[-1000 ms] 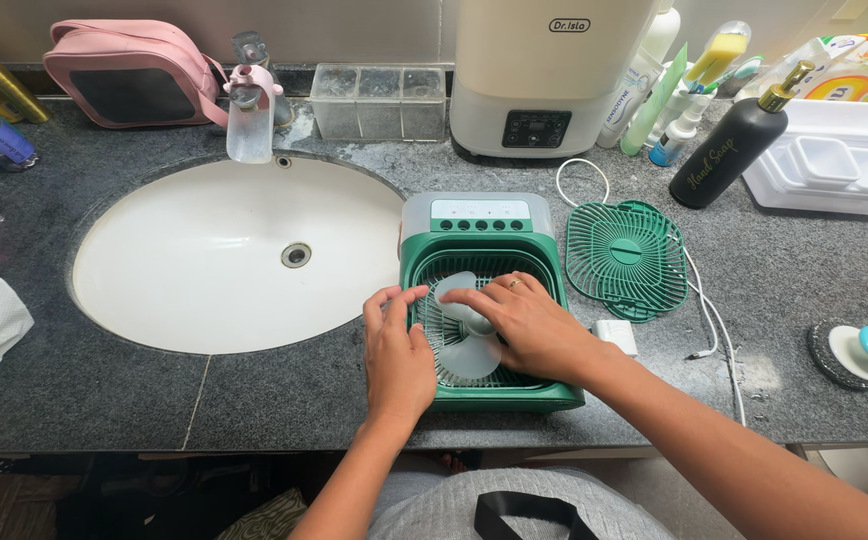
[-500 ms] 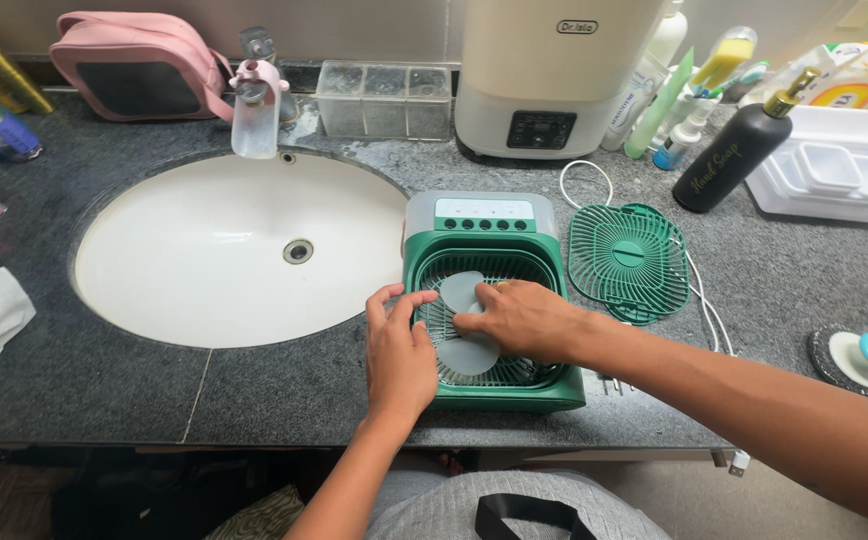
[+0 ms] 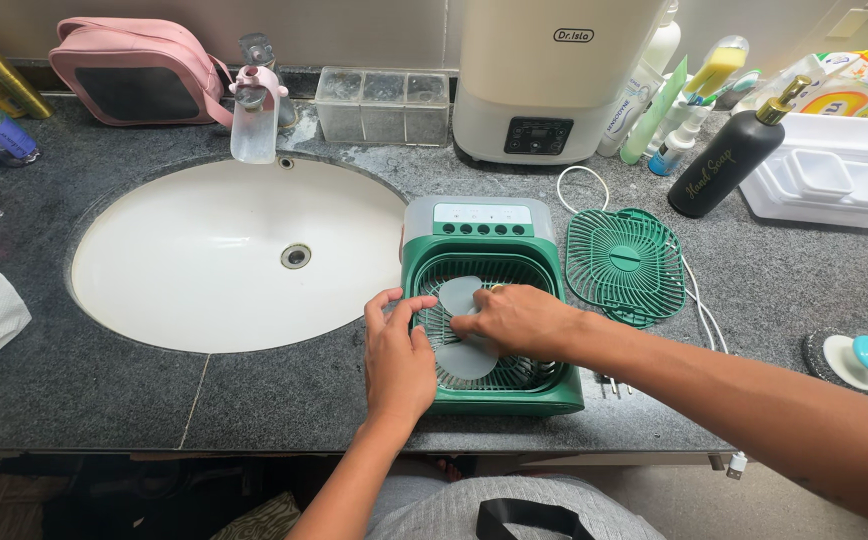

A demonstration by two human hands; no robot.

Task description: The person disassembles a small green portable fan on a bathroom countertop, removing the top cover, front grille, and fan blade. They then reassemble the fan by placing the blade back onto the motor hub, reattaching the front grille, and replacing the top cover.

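while the left hand steadies the green fan at its left edge, fingers loosely spread, the right hand pinches the pale blade at the hub, directly beneath its fingertips.

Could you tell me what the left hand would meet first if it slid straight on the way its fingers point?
Probably the fan's grey control panel: the left hand rests on the green fan's left rim, fingers pointing up its side. Depth is unclear.

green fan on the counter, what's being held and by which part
The right hand grips the grey fan blade at its hub. The left hand steadies the green fan by its left edge.
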